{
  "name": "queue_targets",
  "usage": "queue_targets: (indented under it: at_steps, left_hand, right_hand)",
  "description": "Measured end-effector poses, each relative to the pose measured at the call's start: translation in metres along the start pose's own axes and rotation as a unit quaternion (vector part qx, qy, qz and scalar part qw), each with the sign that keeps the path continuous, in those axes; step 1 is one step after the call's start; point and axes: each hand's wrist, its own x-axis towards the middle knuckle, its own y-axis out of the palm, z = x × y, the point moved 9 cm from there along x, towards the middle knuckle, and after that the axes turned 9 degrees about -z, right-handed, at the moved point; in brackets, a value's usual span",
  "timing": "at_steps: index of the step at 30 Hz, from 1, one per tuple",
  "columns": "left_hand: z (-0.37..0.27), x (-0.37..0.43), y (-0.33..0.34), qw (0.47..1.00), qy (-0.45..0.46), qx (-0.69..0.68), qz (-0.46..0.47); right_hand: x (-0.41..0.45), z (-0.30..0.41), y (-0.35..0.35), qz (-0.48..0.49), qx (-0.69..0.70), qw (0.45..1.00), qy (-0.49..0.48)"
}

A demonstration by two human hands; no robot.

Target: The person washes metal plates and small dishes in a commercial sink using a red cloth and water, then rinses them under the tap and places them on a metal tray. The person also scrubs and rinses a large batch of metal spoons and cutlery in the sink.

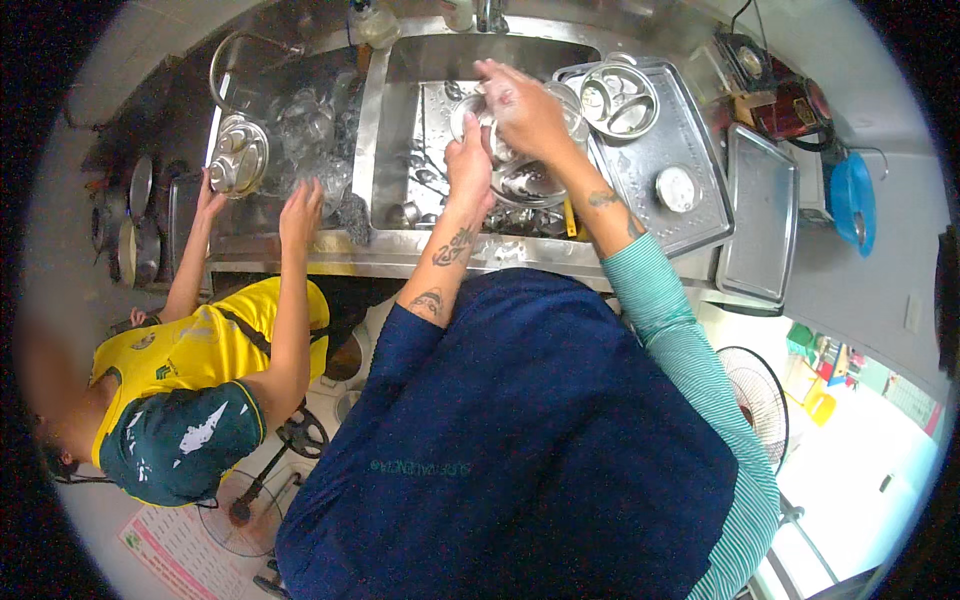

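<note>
My left hand [470,161] grips a round metal dish [466,118] by its rim above the right sink basin [397,64]. Just over that dish is my right hand, slightly blurred [517,105]; whether it touches the dish I cannot tell. More shiny metalware [529,182] lies beneath my wrists, with spoons [427,176] and a yellow handle [570,219] in the basin. A divided steel plate [619,101] rests on the metal tray [675,86] to the right, near a small round metal container [678,188].
A co-worker at the left, in a yellow shirt, has a hand [212,196] at a divided metal plate [238,157] by the left basin. Metal scrubbing mesh [354,217] lies on the divider. Another tray [759,217] and a blue basin [853,202] stand at the right.
</note>
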Motion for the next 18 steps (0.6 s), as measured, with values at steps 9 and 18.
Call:
queue_targets:
  at_steps: [9, 18]
  left_hand:
    - [-0.016, 0.024, -0.004, 0.995, -0.027, -0.093, -0.033]
    - [-0.020, 0.007, 0.006, 0.992, 0.095, 0.060, -0.059]
  right_hand:
    - [-0.036, -0.064, -0.012, -0.095, 0.170, 0.968, 0.161]
    - [-0.052, -0.043, 0.015, -0.048, 0.113, 0.983, 0.135]
